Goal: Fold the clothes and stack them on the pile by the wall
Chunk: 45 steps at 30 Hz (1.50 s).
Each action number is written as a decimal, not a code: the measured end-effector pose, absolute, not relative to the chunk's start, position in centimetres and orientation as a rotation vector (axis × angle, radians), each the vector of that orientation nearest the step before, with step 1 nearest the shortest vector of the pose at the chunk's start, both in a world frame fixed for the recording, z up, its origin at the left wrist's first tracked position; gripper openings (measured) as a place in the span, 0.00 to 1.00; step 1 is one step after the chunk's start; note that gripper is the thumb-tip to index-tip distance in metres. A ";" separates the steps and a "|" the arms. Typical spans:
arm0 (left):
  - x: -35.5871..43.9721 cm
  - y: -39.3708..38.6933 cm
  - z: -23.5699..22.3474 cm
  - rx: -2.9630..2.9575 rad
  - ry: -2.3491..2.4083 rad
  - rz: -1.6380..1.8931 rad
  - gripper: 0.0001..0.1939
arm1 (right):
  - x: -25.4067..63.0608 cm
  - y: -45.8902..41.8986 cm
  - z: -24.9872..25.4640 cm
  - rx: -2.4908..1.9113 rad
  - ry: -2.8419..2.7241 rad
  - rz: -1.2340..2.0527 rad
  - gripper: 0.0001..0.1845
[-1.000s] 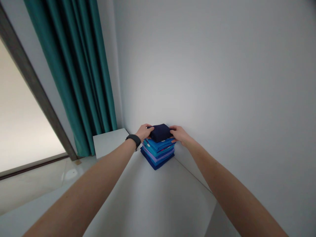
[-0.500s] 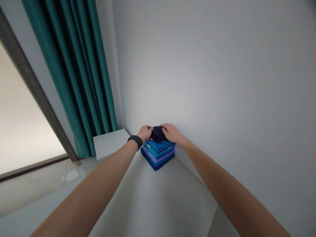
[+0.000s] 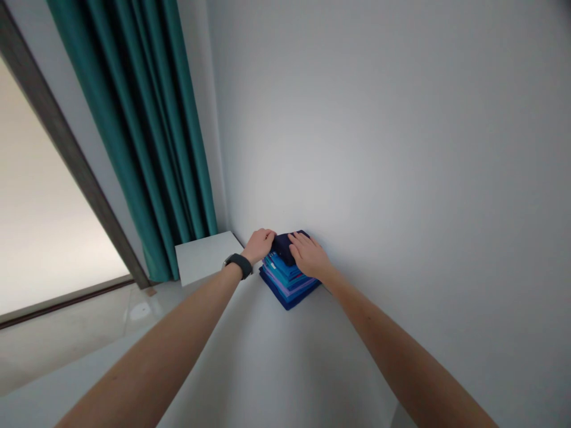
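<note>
A stack of folded clothes in blues and purple sits on a white surface against the wall. On top of it lies a folded navy garment. My left hand, with a dark watch on the wrist, has its fingers closed at the garment's left edge; the fingertips are partly hidden. Across the garment's right part my right hand lies flat, palm down, with fingers stretched out.
The white surface spreads toward me under my arms. A lower white top stands to the left, beside a green curtain. A pale wall rises directly behind the stack.
My right hand has gone from pinching the navy garment to lying flat on it. The garment now looks flatter and more spread out. My left hand stays at its left edge.
</note>
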<state>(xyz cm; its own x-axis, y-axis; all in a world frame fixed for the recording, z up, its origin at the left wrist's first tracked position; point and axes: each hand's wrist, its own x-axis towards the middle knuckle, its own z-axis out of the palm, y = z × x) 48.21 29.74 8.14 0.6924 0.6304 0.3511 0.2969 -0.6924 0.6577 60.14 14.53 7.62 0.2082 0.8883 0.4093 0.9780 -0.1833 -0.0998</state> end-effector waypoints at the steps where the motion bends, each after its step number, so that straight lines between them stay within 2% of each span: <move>1: 48.0 29.8 7.9 2.339 0.702 0.779 0.16 | 60.1 14.5 7.5 -2.153 -1.746 -0.379 0.28; 10: 44.2 27.7 3.9 2.338 0.749 0.950 0.25 | 61.3 14.4 8.2 -2.119 -1.721 -0.243 0.29; 12: 43.1 26.3 2.7 2.383 0.634 1.076 0.27 | 61.4 14.4 9.2 -2.069 -1.697 -0.248 0.28; 15: 41.9 24.2 1.3 2.472 0.482 1.078 0.30 | 61.2 14.4 10.3 -1.991 -1.708 -0.269 0.28; 25: 41.2 21.5 0.0 2.600 0.262 0.897 0.29 | 60.1 14.0 8.2 -2.006 -1.886 -0.332 0.26; 34: 40.8 20.8 -0.5 2.522 0.292 0.880 0.29 | 60.0 13.6 7.5 -1.979 -1.876 -0.414 0.26; 45: 39.0 21.1 -5.9 2.396 0.456 0.905 0.31 | 59.3 12.3 5.4 -1.805 -1.653 -0.497 0.26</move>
<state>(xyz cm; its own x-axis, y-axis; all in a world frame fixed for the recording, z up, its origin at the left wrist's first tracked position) 38.96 21.11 -5.95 0.7181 0.4789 0.5049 0.1215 -0.8007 0.5866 59.29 12.32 5.43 0.1406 0.7411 0.6565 0.9804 -0.0116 -0.1968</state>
